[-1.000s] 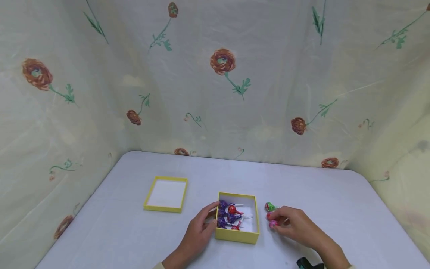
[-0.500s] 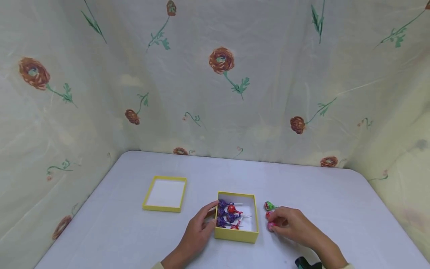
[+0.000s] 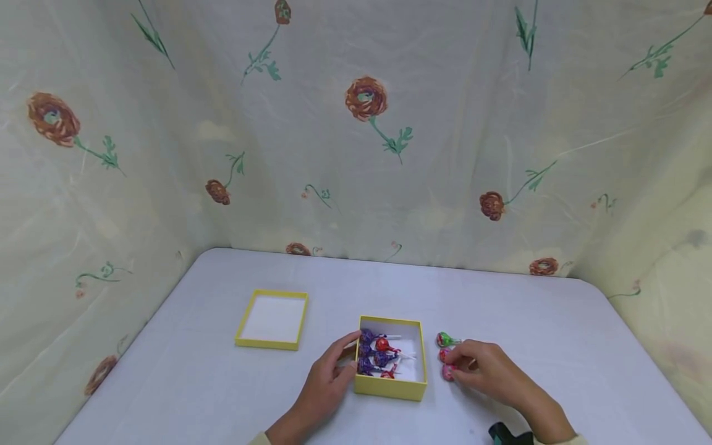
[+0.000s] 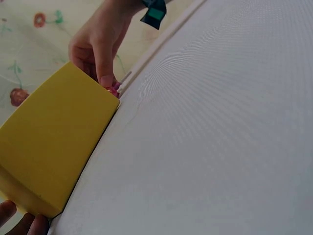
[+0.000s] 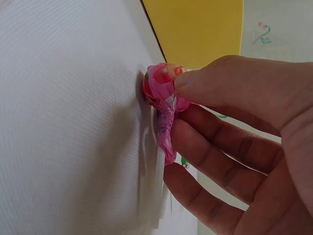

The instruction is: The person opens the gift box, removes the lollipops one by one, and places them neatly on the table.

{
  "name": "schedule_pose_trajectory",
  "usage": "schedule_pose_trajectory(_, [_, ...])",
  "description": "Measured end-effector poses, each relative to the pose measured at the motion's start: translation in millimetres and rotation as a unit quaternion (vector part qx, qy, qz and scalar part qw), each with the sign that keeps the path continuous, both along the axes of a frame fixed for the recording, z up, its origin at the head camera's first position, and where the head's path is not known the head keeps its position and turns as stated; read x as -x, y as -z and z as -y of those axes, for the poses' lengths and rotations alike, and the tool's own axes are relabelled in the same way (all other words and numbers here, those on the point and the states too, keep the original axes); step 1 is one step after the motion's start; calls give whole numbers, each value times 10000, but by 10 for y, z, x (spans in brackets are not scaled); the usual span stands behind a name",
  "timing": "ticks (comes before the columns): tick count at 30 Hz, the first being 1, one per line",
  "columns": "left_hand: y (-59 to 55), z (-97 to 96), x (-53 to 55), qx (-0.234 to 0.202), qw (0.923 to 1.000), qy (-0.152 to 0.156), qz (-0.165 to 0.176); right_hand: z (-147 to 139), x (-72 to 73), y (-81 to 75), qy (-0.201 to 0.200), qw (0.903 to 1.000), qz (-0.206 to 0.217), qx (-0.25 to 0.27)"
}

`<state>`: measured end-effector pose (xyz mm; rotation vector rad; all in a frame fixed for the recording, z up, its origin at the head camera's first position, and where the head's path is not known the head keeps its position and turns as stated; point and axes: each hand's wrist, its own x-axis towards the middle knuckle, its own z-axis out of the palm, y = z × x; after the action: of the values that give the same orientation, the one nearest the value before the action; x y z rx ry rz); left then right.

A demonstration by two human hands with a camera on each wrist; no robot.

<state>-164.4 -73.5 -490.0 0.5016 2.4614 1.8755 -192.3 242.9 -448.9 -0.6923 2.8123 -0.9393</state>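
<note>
A yellow box point(image 3: 391, 389) with a white inside holds several lollipops point(image 3: 384, 358) in purple and red wrappers, their white sticks pointing right. My left hand point(image 3: 322, 386) rests at the box's left wall, index fingertip at the rim and thumb lower along the same side. My right hand point(image 3: 489, 371) pinches a pink-wrapped lollipop point(image 5: 161, 90) by its head, thumb on the near side, right of the box. Its white stick runs down close beside the tabletop in the right wrist view. Just behind it lie another pink-red lollipop point(image 3: 444, 355) and a green one point(image 3: 447, 339), partly hidden by the hand.
A yellow-rimmed white lid point(image 3: 274, 318) lies inside up on the white table point(image 3: 183, 383), left of and behind the box. A dark strap point(image 3: 506, 434) shows by the right wrist. Flower-printed curtains point(image 3: 434, 154) surround the table's back and sides.
The pink lollipop under the right fingertips has turned slightly. Both hands, the box and the lid keep their places on the table, while the head view has shifted a little.
</note>
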Motion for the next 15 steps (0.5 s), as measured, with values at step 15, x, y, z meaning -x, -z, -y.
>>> schedule_pose_trajectory(15, [49,2,22,-15,10000,-6,9,-5,3,-4,43,9999,74,-87])
